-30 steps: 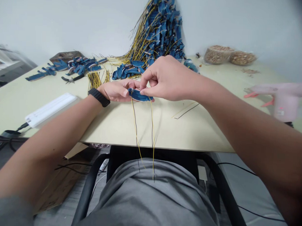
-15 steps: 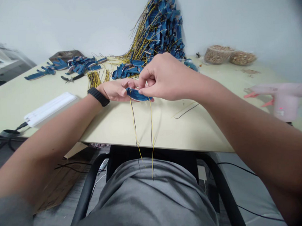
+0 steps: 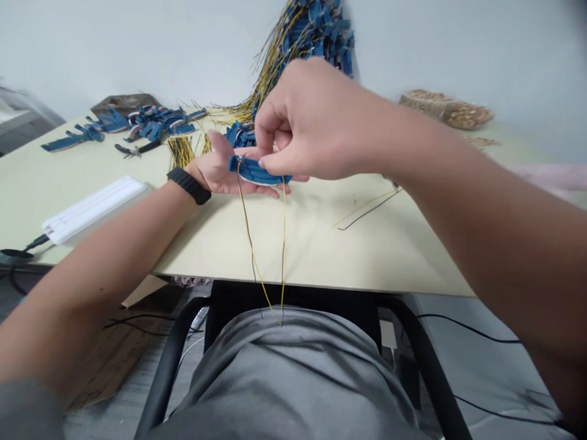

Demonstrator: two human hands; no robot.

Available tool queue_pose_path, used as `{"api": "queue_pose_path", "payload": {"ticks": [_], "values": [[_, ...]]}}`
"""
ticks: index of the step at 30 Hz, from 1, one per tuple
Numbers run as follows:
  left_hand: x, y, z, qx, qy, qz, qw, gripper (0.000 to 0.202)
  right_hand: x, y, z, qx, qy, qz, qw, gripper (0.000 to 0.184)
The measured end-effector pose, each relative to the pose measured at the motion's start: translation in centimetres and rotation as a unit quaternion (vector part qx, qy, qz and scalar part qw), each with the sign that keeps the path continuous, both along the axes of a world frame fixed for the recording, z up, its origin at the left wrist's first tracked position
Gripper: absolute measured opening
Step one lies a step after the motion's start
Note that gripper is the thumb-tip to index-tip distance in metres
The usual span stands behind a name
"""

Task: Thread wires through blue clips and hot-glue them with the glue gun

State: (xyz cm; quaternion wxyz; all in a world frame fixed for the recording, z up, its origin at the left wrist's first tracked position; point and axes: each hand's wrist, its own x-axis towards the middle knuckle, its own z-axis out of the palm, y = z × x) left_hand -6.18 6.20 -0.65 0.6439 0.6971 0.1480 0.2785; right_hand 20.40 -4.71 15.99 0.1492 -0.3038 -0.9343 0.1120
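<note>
A flat blue leaf-shaped piece (image 3: 256, 172) with two thin yellow wires (image 3: 282, 245) hanging from it toward my lap is pinched by my right hand (image 3: 307, 120), raised a little above the table. My left hand (image 3: 225, 173), with a black wristband (image 3: 188, 185), lies under the piece, palm up and fingers stretched out, its thumb up beside the piece's left end.
A tall heap of blue pieces on yellow wires (image 3: 305, 45) leans on the back wall. More blue pieces (image 3: 132, 123) and pliers (image 3: 136, 149) lie back left. A white power strip (image 3: 92, 208) lies left, a pink glue gun (image 3: 562, 175) right, bowls (image 3: 444, 110) behind. The beige table's (image 3: 321, 260) front edge runs above my lap.
My right hand has lifted the blue piece up and toward me, and the wires rose with it. My left hand's fingers have flattened out beneath it. The view tilted slightly.
</note>
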Motion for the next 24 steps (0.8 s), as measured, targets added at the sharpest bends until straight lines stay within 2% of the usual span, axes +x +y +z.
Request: {"api": "queue_pose_path", "payload": {"ticks": [4,6,9,12,15,17,19,21,24], "values": [[0.5,-0.4,1.3,-0.052,-0.022,0.095,0.994,0.130,0.2,-0.2,2.0,0.010,0.054,0.021,0.998,0.022],[0.6,-0.6,2.0,-0.073,-0.034,0.135,0.988,0.113,0.5,0.5,3.0,0.045,0.036,-0.028,0.998,0.018],[0.6,-0.4,2.5,-0.075,-0.062,0.207,0.974,0.090,1.6,2.4,4.1,0.105,-0.018,-0.118,0.987,0.037],[0.1,0.6,2.5,-0.076,-0.125,0.263,0.954,0.094,3.4,3.5,4.4,0.116,-0.025,-0.181,0.976,0.042],[-0.6,1.3,2.9,-0.097,-0.186,0.294,0.932,0.097,5.5,3.1,4.0,0.075,-0.039,-0.303,0.949,0.027],[-1.0,1.3,3.3,-0.105,-0.198,0.297,0.928,0.086,7.1,2.3,3.4,0.022,-0.025,-0.343,0.939,0.013],[-1.2,0.8,3.7,-0.102,-0.195,0.295,0.930,0.078,8.9,1.7,2.6,-0.028,-0.021,-0.372,0.928,0.008],[-1.1,0.2,4.0,-0.094,-0.196,0.306,0.927,0.079,10.7,1.3,1.5,-0.066,-0.032,-0.420,0.904,0.012],[-0.6,-0.6,4.0,-0.099,-0.173,0.307,0.931,0.077,13.6,0.4,-0.4,-0.082,-0.063,-0.484,0.869,0.026]]}}
